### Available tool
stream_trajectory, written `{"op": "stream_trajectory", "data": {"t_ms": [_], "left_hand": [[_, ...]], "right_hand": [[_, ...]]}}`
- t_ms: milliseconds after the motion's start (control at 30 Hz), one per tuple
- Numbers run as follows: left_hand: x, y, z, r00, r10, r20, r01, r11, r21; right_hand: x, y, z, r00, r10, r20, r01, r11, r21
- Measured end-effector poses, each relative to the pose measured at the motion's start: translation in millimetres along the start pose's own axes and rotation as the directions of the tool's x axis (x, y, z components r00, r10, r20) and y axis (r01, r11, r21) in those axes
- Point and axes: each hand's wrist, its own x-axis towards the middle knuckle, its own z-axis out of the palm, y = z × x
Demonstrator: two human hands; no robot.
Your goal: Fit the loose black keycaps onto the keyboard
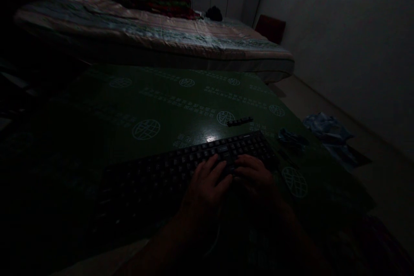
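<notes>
A black keyboard (152, 177) lies at a slant on a dark green tabletop (181, 112) printed with white globe marks and lettering. Over its right half, my left hand (210, 181) rests with fingers stretched and apart, their tips on or just above the keys. My right hand (257, 179) is close beside it, fingers bent and drawn together toward the left fingertips. Its thumb and anything between its fingers are hidden in the dark. Just beyond the keyboard lies a short row of small dark pieces (239, 121), too dim to name surely.
Crumpled dark blue cloth (292, 139) lies near the table's right edge. Past that edge, bluish fabric (330, 131) is on the floor. A bed (155, 34) with a striped cover stands behind the table, and a pale wall (349, 43) rises at right. The room is very dark.
</notes>
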Motion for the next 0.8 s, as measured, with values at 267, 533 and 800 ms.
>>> {"op": "stream_trajectory", "data": {"t_ms": [267,533,800], "left_hand": [[-5,0,3.3,1.0,-0.002,-0.01,0.002,1.0,-0.014],[-8,2,6.8,0.999,-0.021,-0.04,0.021,1.0,-0.006],[-7,3,4.1,1.0,-0.022,0.017,0.021,0.999,0.024]], "right_hand": [[0,3,-1,0.998,-0.056,0.021,0.056,0.998,-0.006],[-11,15,8,0.989,-0.138,-0.05,0.135,0.989,-0.065],[-7,7,4,0.992,-0.125,-0.018,0.124,0.99,-0.065]]}}
